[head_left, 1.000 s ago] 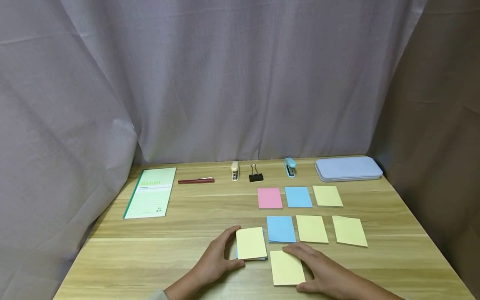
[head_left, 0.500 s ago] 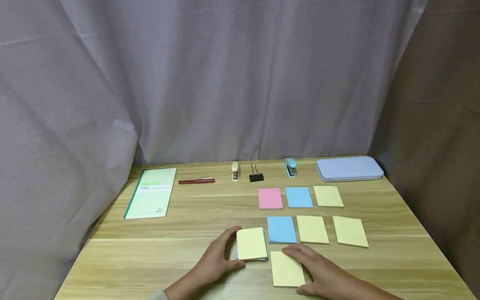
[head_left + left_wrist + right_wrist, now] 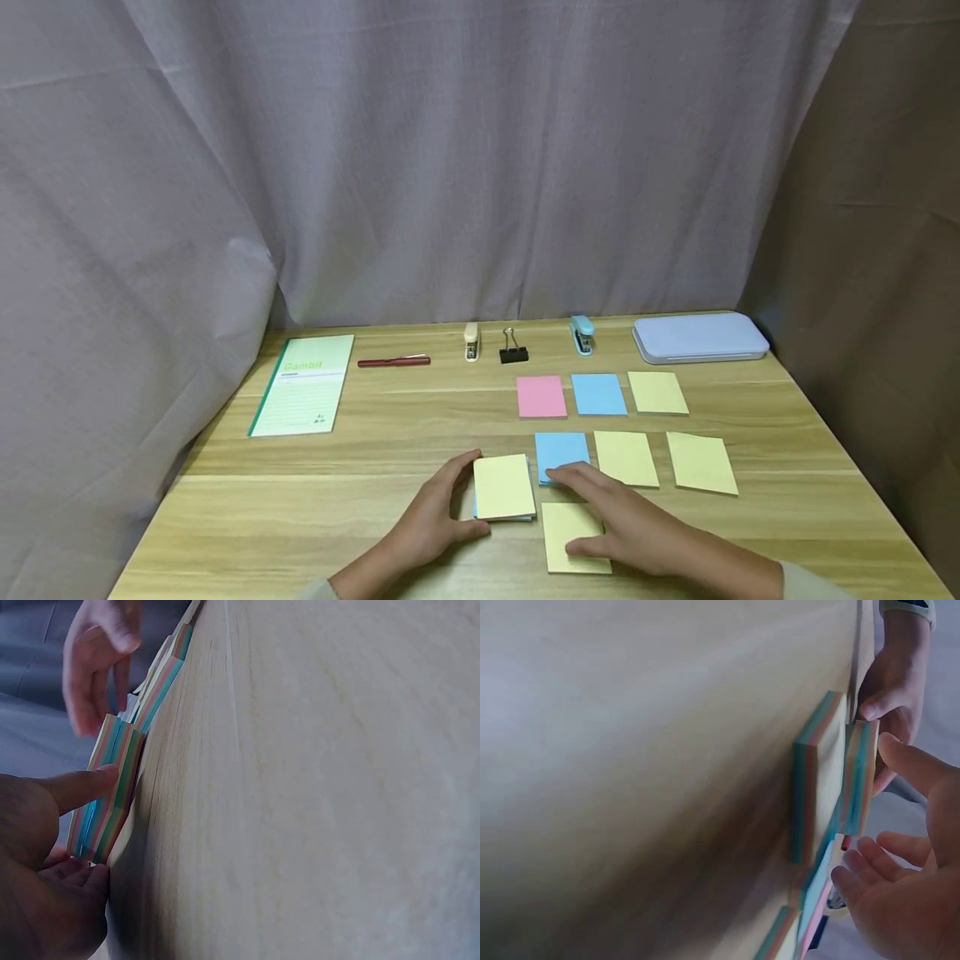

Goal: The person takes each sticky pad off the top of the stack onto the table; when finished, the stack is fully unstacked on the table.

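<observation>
My left hand (image 3: 431, 512) holds a stack of sticky note pads (image 3: 505, 486), yellow on top with blue showing below, thumb at the near side and fingers at the far side. In the left wrist view the stack (image 3: 112, 791) shows multicoloured edges. My right hand (image 3: 633, 521), fingers loosely spread, is over a single yellow sticky note pad (image 3: 561, 529) lying to the right of the stack. Its fingertips overlap the near edge of a blue sticky note pad (image 3: 561, 448) in the head view. In the right wrist view that hand (image 3: 907, 877) has nothing between its fingers.
Yellow pads (image 3: 626, 458) continue the blue pad's row rightward. Behind lie a pink pad (image 3: 542, 397), another blue pad (image 3: 598, 394) and a yellow one (image 3: 657, 392). Along the back are a notebook (image 3: 303, 387), pen (image 3: 393, 362), two staplers (image 3: 582, 335), binder clip (image 3: 513, 355) and case (image 3: 700, 337).
My right hand has let go of the near yellow pad and moved up and left over it, toward the blue pad. The left hand stays on the stack.
</observation>
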`<state>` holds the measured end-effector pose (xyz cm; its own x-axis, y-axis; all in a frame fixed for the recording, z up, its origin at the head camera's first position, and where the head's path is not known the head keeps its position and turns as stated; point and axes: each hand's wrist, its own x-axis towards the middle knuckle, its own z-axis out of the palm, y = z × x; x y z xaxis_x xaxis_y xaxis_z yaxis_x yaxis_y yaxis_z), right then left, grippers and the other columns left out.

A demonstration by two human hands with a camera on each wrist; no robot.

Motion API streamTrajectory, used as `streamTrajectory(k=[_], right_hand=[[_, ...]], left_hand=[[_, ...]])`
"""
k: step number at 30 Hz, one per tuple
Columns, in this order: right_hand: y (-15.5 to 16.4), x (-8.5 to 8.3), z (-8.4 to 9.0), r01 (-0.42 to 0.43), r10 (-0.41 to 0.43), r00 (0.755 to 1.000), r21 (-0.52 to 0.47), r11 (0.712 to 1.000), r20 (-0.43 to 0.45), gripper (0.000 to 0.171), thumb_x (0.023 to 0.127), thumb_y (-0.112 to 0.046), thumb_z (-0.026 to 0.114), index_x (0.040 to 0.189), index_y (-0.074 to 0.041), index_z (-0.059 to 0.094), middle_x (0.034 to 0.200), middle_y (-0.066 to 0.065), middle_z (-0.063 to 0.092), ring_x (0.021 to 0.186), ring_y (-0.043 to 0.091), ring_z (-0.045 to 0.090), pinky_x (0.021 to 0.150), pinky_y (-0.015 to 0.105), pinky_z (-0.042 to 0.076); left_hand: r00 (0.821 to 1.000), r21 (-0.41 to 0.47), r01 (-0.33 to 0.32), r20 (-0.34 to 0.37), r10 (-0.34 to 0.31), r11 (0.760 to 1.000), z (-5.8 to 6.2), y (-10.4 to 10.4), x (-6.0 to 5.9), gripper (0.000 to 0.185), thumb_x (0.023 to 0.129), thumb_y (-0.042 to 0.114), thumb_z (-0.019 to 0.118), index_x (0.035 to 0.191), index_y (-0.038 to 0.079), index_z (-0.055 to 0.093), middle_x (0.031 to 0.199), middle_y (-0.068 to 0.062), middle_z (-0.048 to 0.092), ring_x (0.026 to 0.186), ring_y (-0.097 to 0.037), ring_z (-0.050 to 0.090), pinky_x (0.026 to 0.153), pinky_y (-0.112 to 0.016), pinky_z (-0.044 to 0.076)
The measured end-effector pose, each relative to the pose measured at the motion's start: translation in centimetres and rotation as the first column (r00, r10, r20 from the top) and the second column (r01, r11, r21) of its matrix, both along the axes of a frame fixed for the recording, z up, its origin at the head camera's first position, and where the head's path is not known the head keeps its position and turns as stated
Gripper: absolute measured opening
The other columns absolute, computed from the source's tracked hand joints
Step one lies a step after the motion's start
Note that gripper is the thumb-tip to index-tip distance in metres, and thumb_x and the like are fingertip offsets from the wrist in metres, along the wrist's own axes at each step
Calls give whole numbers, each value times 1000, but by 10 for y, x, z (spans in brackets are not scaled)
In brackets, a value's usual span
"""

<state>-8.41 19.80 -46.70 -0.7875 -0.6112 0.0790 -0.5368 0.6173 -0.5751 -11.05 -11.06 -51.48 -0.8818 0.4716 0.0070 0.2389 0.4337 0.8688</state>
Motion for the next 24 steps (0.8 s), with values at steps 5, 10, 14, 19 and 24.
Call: streamTrajectory(k=[5,10,14,19,24], right_hand=[[-21,-19,1,3,-3,1000,-29,1000,30,85,86,-37,84,156,-13,42,151,-1,47,137,25,51,108,50,48],[-40,-35,-2,-14,17,993,-25,1000,114,90,85,-39,85,157,-9,39,157,7,43,144,35,43,112,56,43],[-49,-42,-4,-37,36,989,8,999,146,91,84,-39,85,157,-8,40,158,7,43,142,32,46,113,55,43],[-55,-46,-9,-42,38,991,25,999,129,88,83,-34,87,154,-7,43,154,8,47,140,32,49,111,54,45],[-56,-46,-11,-38,35,995,29,999,93,82,84,-28,88,152,-8,47,151,6,49,137,29,50,110,52,46]], left_hand=[[1000,-2,2,-5,-2,1000,-1,-1,0,96,81,17,90,158,6,34,159,-15,42,147,-30,42,120,-46,33],[1000,-6,13,7,-13,1000,0,-3,0,94,83,21,88,159,7,33,160,-16,40,147,-33,41,120,-47,33],[1000,-12,22,14,-22,1000,1,-3,0,94,85,25,86,159,7,31,161,-18,38,147,-36,40,119,-47,34],[1000,-12,21,17,-21,1000,1,-3,-1,94,85,25,86,159,7,32,161,-18,39,147,-36,41,119,-46,35],[999,-5,21,28,-20,1000,0,-3,-1,94,84,22,87,159,6,31,161,-17,39,147,-34,41,119,-42,36]])
